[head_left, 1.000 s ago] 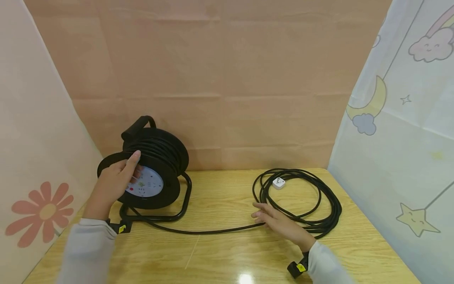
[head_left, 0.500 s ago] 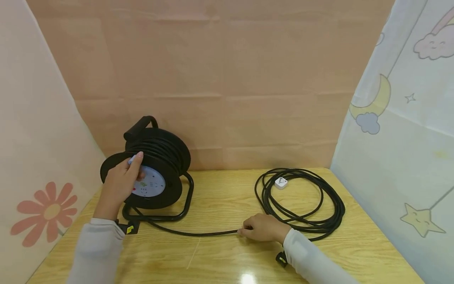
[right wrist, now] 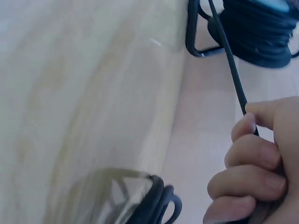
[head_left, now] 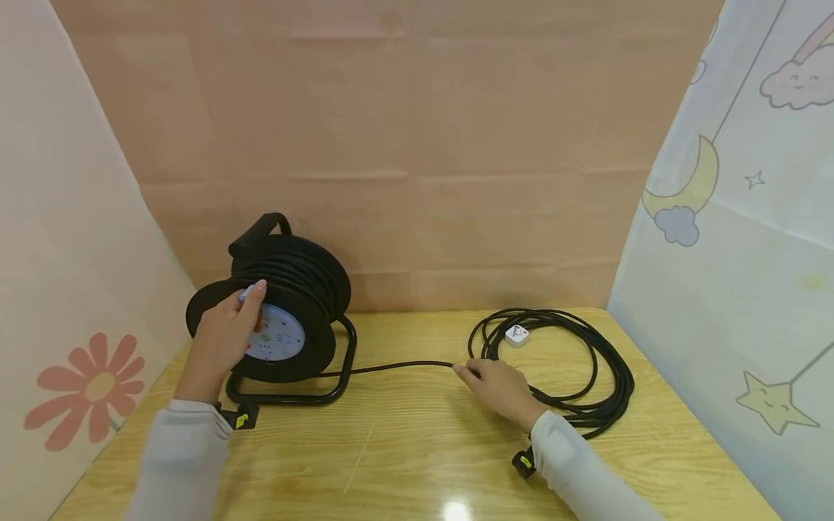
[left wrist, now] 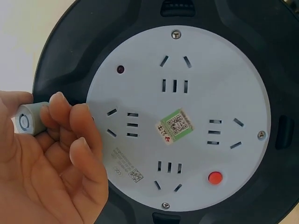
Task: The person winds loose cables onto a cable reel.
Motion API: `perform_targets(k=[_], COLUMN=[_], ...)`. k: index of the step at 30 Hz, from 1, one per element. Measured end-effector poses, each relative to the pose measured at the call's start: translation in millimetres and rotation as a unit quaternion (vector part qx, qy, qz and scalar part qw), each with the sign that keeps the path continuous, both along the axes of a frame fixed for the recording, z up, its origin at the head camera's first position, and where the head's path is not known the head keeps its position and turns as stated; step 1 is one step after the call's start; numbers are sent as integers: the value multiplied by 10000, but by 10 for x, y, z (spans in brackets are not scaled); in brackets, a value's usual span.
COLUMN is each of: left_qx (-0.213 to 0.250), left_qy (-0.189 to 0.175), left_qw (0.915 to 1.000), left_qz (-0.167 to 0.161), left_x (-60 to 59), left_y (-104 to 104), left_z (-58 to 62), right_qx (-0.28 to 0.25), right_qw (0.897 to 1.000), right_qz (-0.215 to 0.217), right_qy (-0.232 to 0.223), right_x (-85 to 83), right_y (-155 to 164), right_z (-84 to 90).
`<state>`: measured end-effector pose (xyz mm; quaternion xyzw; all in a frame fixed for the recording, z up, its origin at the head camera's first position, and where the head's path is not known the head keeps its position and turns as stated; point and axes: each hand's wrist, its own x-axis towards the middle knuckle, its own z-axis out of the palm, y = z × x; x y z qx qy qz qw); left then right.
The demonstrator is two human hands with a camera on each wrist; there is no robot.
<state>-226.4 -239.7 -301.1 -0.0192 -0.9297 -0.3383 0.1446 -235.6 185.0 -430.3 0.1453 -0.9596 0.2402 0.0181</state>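
Observation:
A black cable reel (head_left: 326, 307) stands on its tubular frame at the left, several turns of cable wound on its drum. Its round pale socket panel (left wrist: 149, 102) faces my left hand (head_left: 224, 333), which pinches the light grey knob (left wrist: 29, 119) at the panel's left side between thumb and fingers. My right hand (head_left: 504, 391) grips the black cable (head_left: 404, 363), fingers curled round it in the right wrist view. From this hand the cable stretches left to the reel. Just behind and right of it lies a loose coil of the same cable (head_left: 615, 383).
A white plug (head_left: 517, 335) lies on the coil's upper left part. The wooden table (head_left: 293, 463) is bounded by a peach cloth (head_left: 417, 217) behind, a flower-printed sheet (head_left: 85, 217) on the left and a star-and-moon sheet (head_left: 730, 289) on the right.
My right hand has gone from straight fingers over the cable to gripping it, and has moved back. The stretch of cable now runs farther back, straighter. My left hand keeps the knob.

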Motion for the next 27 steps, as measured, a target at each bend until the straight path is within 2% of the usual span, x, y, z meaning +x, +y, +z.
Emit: perform_targets(k=[4, 8, 14, 21, 24, 27], left_qx=[-9, -24, -48, -291, -456, -580], left_qy=[122, 292, 351, 249, 357, 487], left_qw=[9999, 9996, 9993, 9992, 9982, 9971], left_qz=[26, 27, 119, -59, -131, -120], left_x=[-10, -24, -25, -27, -26, -23], left_y=[37, 72, 135, 271, 334, 387], left_z=[-27, -55, -90, -159, -205, -252], right_qx=[-503, -958, -872, -805, -857, -896], right_qw=[9980, 9931, 9923, 9946, 9942, 9929], right_qz=[-47, 223, 500, 332, 336, 535], right_qy=[-382, -639, -720, -570, -553, -573], right_x=[-41, -61, -113, -169, -168, -150], right_y=[112, 194, 199, 163, 155, 139], right_z=[42, 92, 93, 42, 40, 58])
